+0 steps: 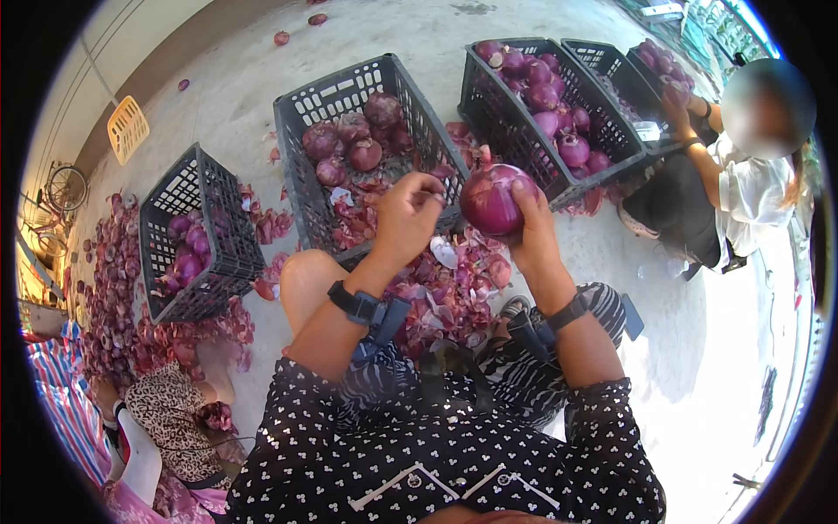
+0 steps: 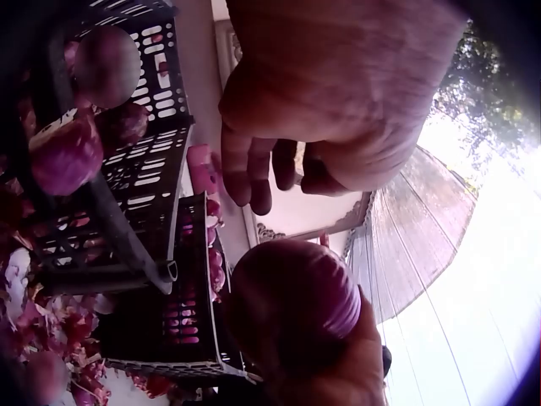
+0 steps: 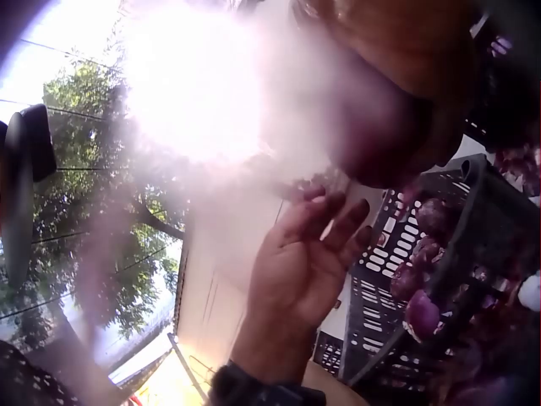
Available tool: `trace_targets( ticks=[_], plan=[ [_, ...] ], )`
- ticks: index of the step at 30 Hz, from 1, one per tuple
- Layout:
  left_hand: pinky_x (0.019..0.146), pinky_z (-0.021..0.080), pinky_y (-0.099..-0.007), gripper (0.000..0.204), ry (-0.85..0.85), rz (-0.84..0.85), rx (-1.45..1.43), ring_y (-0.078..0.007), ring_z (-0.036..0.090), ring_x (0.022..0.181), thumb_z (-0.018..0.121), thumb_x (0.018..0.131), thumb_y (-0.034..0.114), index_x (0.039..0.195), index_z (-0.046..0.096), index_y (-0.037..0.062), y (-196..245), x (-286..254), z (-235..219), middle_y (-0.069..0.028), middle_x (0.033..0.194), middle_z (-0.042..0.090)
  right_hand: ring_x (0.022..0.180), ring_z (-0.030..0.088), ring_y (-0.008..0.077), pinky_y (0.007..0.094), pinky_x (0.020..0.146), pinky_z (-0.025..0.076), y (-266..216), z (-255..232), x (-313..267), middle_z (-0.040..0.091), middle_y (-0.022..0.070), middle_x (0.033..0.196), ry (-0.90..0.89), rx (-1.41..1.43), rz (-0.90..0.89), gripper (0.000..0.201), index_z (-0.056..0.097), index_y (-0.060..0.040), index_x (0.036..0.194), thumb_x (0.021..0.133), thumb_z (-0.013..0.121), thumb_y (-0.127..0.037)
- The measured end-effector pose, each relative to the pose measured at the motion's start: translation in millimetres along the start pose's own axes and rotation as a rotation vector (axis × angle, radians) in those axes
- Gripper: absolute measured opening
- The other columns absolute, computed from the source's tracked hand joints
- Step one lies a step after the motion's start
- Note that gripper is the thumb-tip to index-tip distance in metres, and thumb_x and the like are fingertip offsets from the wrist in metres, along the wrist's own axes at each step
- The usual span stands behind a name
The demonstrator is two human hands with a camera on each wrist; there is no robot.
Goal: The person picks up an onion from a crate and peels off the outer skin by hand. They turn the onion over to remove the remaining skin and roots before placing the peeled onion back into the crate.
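A large, shiny purple-red onion (image 1: pixel 496 200) is gripped by the right hand (image 1: pixel 537 240), with the thumb on its near side. Just left of it, apart from the onion, the left hand (image 1: pixel 408 218) hovers over the near edge of a black crate, fingers loosely bent and holding nothing. In the left wrist view, the left hand (image 2: pixel 330 93) hangs above the onion (image 2: pixel 296 304). The right wrist view has the left hand (image 3: pixel 296 271) with fingers parted below the onion (image 3: pixel 380 127), which the right hand (image 3: pixel 406 42) holds; glare blurs part of it.
Ahead stands a black crate (image 1: pixel 291 166) of onions and skins; another full crate (image 1: pixel 602 181) is to its right. A smaller crate (image 1: pixel 205 301) and many onions (image 1: pixel 109 288) lie left. Loose skins (image 1: pixel 445 301) cover the floor between the knees. A person (image 1: pixel 751 188) sits far right.
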State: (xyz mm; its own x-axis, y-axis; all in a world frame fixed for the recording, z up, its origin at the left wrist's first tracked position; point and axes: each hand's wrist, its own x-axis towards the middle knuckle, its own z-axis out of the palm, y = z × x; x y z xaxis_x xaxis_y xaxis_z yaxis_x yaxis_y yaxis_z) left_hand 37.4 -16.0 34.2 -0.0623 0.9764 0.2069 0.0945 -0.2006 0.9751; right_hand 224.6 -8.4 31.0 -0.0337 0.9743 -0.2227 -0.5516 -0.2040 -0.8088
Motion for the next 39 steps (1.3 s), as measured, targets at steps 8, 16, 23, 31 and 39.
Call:
trace_targets(
  ticks=[8, 16, 23, 31, 39],
  plan=[
    [0.068, 0.05, -0.034, 0.019, -0.088, 0.395, 0.367, -0.0292, 0.063, 0.078, 0.068, 0.074, 0.008, 0.091, 0.062, 0.0014, 17, -11, 7, -0.013, 0.086, 0.062, 0.104, 0.055, 0.0237, 0.0337, 0.084, 0.051, 7, 8, -9, 0.049, 0.0185, 0.118, 0.095, -0.26, -0.128, 0.077, 0.033, 0.0039, 0.132, 0.075, 0.076, -0.023],
    [0.066, 0.049, -0.0347, 0.015, -0.079, 0.238, 0.331, -0.03, 0.063, 0.077, 0.066, 0.074, 0.008, 0.087, 0.062, 0.0006, 6, -6, 1, -0.0143, 0.084, 0.062, 0.103, 0.055, 0.023, 0.0339, 0.085, 0.05, 6, 11, -10, 0.05, 0.0184, 0.117, 0.038, -0.294, -0.135, 0.076, 0.034, 0.0037, 0.131, 0.073, 0.076, -0.022],
    [0.065, 0.05, -0.0334, 0.02, -0.096, 0.307, 0.318, -0.0271, 0.063, 0.073, 0.066, 0.074, 0.008, 0.092, 0.06, 0.0009, 18, -9, 4, -0.0129, 0.085, 0.06, 0.103, 0.055, 0.0224, 0.0325, 0.085, 0.049, 4, 15, -12, 0.051, 0.0176, 0.116, 0.063, -0.381, -0.144, 0.076, 0.035, 0.0041, 0.13, 0.072, 0.076, -0.021],
    [0.067, 0.049, -0.029, 0.021, -0.161, 0.057, 0.164, -0.0179, 0.061, 0.075, 0.059, 0.074, -0.001, 0.094, 0.058, 0.0008, 7, -3, -3, -0.0101, 0.089, 0.057, 0.101, 0.055, 0.0215, 0.0333, 0.085, 0.049, 0, 15, -16, 0.053, 0.0163, 0.112, -0.017, -0.338, -0.155, 0.07, 0.038, 0.0036, 0.128, 0.073, 0.074, -0.021],
    [0.066, 0.048, -0.0293, 0.025, -0.229, 0.394, 0.269, -0.0191, 0.059, 0.072, 0.057, 0.071, -0.001, 0.096, 0.059, 0.0042, 20, -6, -3, -0.0101, 0.094, 0.054, 0.099, 0.056, 0.0216, 0.0333, 0.085, 0.049, -3, 15, -19, 0.054, 0.016, 0.112, -0.022, -0.322, -0.147, 0.066, 0.04, 0.0033, 0.127, 0.074, 0.073, -0.018]
  ],
)
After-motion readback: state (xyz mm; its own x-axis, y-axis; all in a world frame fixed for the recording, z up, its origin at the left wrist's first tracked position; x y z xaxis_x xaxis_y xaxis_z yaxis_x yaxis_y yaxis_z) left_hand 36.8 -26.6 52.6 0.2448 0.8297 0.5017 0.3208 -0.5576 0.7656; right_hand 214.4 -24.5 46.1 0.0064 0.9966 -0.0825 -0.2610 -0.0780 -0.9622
